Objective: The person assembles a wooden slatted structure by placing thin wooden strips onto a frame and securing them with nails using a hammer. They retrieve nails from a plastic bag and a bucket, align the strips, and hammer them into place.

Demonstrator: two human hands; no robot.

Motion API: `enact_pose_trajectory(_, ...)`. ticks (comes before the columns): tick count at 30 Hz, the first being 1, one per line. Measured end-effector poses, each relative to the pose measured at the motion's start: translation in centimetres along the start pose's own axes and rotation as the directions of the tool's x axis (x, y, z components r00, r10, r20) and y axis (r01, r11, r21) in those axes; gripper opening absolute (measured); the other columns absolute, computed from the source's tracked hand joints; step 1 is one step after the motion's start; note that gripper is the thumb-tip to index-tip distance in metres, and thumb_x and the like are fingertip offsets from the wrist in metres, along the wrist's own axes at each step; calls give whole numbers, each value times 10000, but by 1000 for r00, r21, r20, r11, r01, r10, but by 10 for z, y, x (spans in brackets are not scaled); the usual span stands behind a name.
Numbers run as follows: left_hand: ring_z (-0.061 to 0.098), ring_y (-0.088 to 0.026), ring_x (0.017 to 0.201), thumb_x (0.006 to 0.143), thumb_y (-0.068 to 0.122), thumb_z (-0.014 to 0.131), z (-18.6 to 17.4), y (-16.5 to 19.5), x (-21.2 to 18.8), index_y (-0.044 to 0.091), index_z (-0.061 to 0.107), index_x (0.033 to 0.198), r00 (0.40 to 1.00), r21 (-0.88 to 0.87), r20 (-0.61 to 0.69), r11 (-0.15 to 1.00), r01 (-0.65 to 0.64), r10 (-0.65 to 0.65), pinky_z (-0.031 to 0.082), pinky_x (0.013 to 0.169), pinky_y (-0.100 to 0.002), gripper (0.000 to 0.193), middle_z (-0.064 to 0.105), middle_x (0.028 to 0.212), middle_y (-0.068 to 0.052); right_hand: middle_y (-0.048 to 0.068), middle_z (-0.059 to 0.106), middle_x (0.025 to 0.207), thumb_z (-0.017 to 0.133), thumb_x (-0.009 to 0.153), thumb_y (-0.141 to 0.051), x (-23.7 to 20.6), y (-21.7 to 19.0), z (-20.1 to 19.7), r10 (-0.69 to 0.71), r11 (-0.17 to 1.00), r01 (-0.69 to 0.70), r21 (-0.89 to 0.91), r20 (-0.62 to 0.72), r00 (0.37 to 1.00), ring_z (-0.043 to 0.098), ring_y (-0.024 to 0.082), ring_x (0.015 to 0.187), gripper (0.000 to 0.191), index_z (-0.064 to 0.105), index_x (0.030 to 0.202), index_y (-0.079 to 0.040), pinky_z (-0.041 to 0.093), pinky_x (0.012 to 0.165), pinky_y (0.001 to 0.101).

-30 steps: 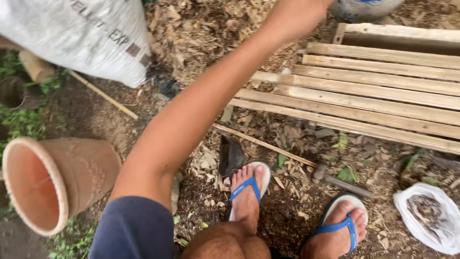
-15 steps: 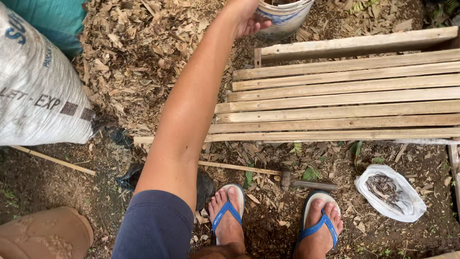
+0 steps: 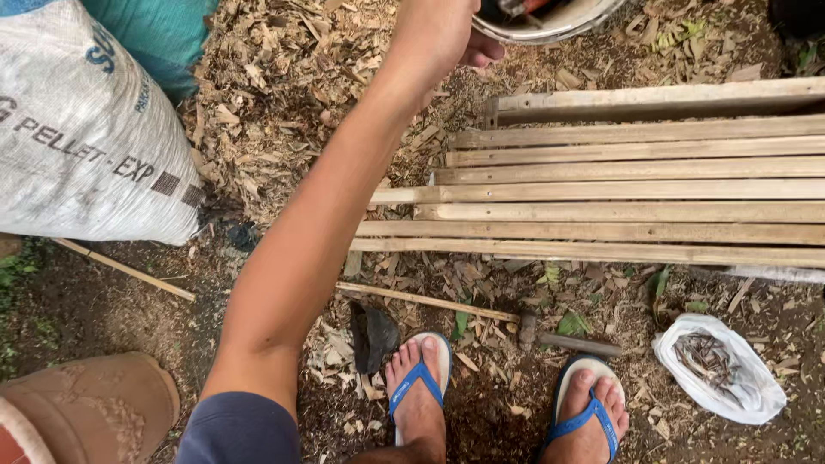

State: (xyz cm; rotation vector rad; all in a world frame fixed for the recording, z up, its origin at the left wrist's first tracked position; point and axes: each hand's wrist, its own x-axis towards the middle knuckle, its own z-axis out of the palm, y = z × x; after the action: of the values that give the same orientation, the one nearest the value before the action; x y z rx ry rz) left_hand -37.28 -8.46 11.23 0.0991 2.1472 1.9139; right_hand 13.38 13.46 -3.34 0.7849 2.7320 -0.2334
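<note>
My left hand is stretched far forward to the top edge of the head view. Its fingers curl against the rim of a white bucket, which is mostly cut off by the frame. Something dark and a bit of orange lie inside the bucket. Below the hand, a stack of long pale wooden slats lies flat on the leaf-covered ground. My right hand is out of view.
A white woven sack and a teal bag stand at the left. A clay pot lies at the bottom left. By my feet in blue flip-flops are a hammer, a dark scrap and a white bag of nails.
The view has swung left and forward: the clay pot slid toward the bottom left corner and the sack now fills the left side. My left hand stays at the bucket's rim.
</note>
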Motion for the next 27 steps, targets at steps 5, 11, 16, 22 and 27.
enact_pose_trajectory(5,823,-151,651,1051,334,336,-17,76,-75,-41,560,1036,990,147,103,983,-114,99,580,472,-249,437,766,910,-136,282,445,1570,234,1154,-375,5,-13,-12,10,1000,-10,10,-11,1000,399,446,1482,525,350,1559,-63,221,1239,565)
enact_pose_trajectory(11,807,-285,635,901,96,382,10,120,-145,-192,559,1083,956,25,211,979,203,-204,634,510,-343,384,751,833,-323,282,445,1577,251,1150,-364,-1,24,27,10,1000,-9,26,-25,1000,408,444,1482,515,328,1573,-81,236,1242,559)
enact_pose_trajectory(16,775,-257,596,824,58,355,33,112,-184,-99,483,1332,922,13,237,950,312,-306,631,506,-333,547,736,855,-269,269,447,1591,285,1141,-340,-7,-9,-21,-114,991,111,-70,-44,993,423,433,1485,509,311,1603,-126,267,1243,548)
enact_pose_trajectory(22,770,-299,768,896,35,434,43,99,-193,-91,413,1428,919,366,183,844,-392,348,580,770,-469,548,743,937,-248,192,594,1301,520,965,-160,58,-64,-203,-298,912,341,229,-202,933,590,278,1140,369,523,1322,-64,463,963,404)
enact_pose_trajectory(27,679,-205,475,839,101,391,43,107,-203,30,89,1638,940,414,153,883,221,-306,593,538,-318,857,677,622,-97,148,698,1059,709,832,1,123,-98,-367,-691,601,768,222,-339,639,710,190,870,261,693,1092,14,590,738,300)
